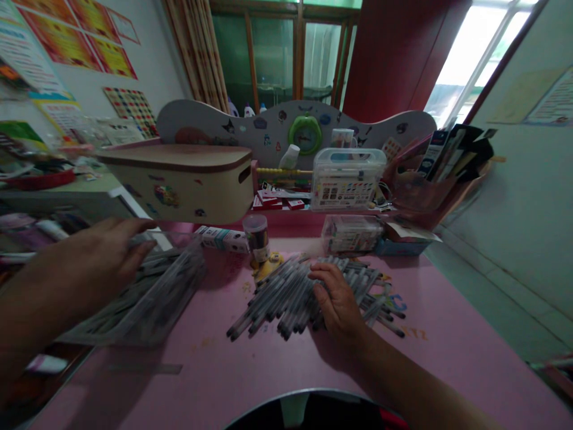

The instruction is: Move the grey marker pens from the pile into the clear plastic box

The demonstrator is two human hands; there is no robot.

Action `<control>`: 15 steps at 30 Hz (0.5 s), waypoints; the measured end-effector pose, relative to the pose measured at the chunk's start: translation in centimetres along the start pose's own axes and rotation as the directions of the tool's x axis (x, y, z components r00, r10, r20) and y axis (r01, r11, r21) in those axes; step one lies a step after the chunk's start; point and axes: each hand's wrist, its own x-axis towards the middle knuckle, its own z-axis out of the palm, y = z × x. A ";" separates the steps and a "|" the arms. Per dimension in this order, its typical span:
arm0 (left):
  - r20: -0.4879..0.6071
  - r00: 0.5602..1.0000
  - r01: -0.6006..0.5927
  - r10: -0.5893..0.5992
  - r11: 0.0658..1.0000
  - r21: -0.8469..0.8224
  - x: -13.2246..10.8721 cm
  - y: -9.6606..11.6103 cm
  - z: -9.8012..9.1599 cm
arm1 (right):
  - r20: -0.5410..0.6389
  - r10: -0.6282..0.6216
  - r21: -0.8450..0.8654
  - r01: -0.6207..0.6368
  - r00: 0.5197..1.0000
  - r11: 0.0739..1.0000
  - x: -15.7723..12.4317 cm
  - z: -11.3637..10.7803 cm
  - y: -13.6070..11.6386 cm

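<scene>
A pile of clear-barrelled pens with dark ends [286, 298] lies fanned out on the pink desk. My right hand [338, 301] rests on top of the pile, its fingers loosely bent and apart, not closed round any pen. At the left, a clear plastic box [174, 298] with many similar pens inside stands near the desk edge. My left hand [98, 257] reaches over it, thumb and fingers closed at its far upper rim. Both this hand and the box are smeared by motion, and the forearm hides part of the box.
Behind the pens stand a small lidded jar [256, 239], a narrow carton [224, 239] and a clear case [351, 234]. A large cream bin [188, 185] and a handled plastic case [348, 182] are further back. A flat clear strip [145, 368] lies at front left.
</scene>
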 end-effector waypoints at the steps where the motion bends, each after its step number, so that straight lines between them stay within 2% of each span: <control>1: 0.057 0.998 -0.041 0.028 0.970 0.241 -0.5 2.3 1.4 | 0.002 0.005 -0.002 -0.005 1.000 1.000 0.0 0.0 0.0; 2: 0.108 0.993 -0.081 0.047 0.935 0.345 -1.1 4.4 2.9 | 0.002 0.008 -0.004 -0.008 1.000 1.000 0.0 0.0 0.0; 4: 0.299 0.952 -0.168 0.061 0.923 0.346 -2.1 7.5 6.6 | 0.002 0.004 -0.010 -0.004 1.000 1.000 0.0 0.1 0.0; 5: 0.404 0.914 -0.179 0.028 0.923 0.341 -2.5 8.4 8.5 | 0.001 -0.001 -0.014 0.001 1.000 1.000 -0.1 0.1 0.1; 6: 0.457 0.889 -0.172 -0.006 0.922 0.346 -2.7 8.8 10.3 | 0.002 -0.009 -0.018 0.009 1.000 1.000 -0.1 0.1 0.2; 8: 0.556 0.826 -0.143 -0.093 0.919 0.367 -2.9 8.5 13.5 | 0.005 -0.025 -0.024 0.025 1.000 0.999 -0.1 0.2 0.3; 10: 0.599 0.780 -0.093 -0.181 0.913 0.396 -2.5 7.3 15.7 | 0.010 -0.034 -0.026 0.034 0.999 0.999 -0.2 0.3 0.4; 15: 0.641 0.728 -0.023 -0.244 0.926 0.377 -1.1 5.0 18.3 | 0.026 0.000 -0.019 0.000 1.000 1.000 -0.2 0.4 0.6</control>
